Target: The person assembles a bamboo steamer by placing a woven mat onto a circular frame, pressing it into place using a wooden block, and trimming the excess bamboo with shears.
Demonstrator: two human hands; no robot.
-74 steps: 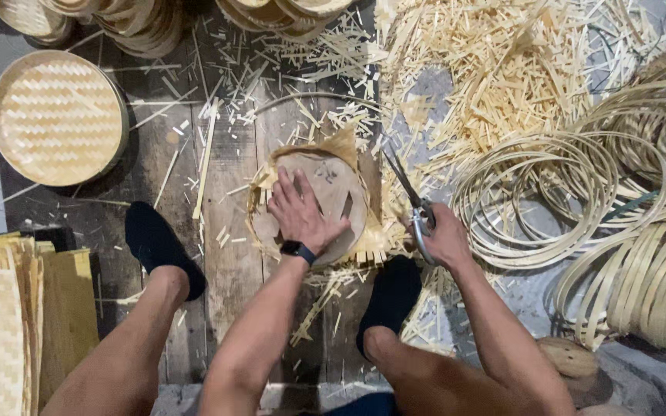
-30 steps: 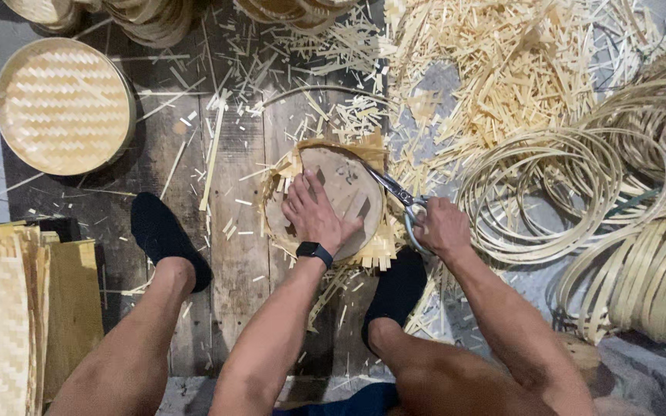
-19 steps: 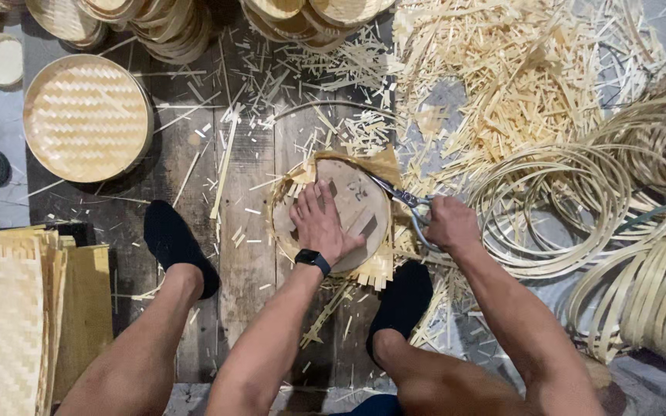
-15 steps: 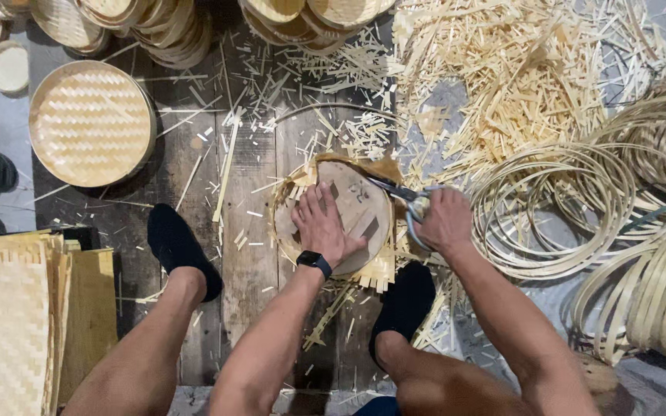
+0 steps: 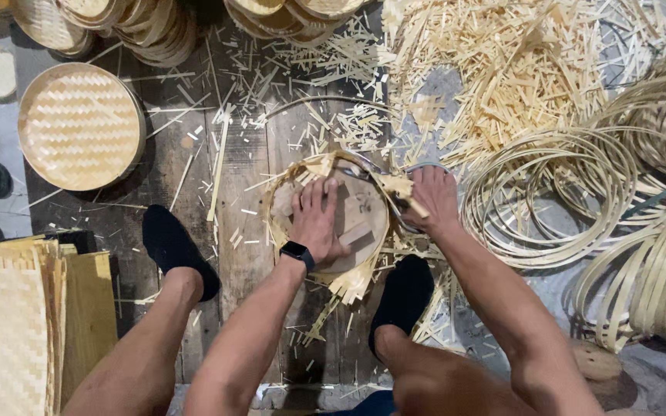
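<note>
My left hand (image 5: 319, 222) presses flat on a round wooden disc (image 5: 364, 219) that lies over a woven bamboo mat piece (image 5: 348, 283) on the plank floor. A black watch sits on that wrist. My right hand (image 5: 432, 199) grips scissors (image 5: 364, 171) at the disc's upper right edge, their blades lying along the mat's frayed rim. Loose bamboo strips stick out around the disc. My two feet in black socks rest on either side below it.
A finished round woven tray (image 5: 80, 127) lies at upper left, with stacked trays (image 5: 125, 19) beyond. Flat woven sheets (image 5: 9, 331) are piled lower left. Bamboo hoops (image 5: 580, 200) and a heap of offcuts (image 5: 502, 69) fill the right. Scraps litter the planks.
My right hand has worked the scissors from the disc's right side up toward its top edge. The left hand stays pressed on the disc, turned slightly.
</note>
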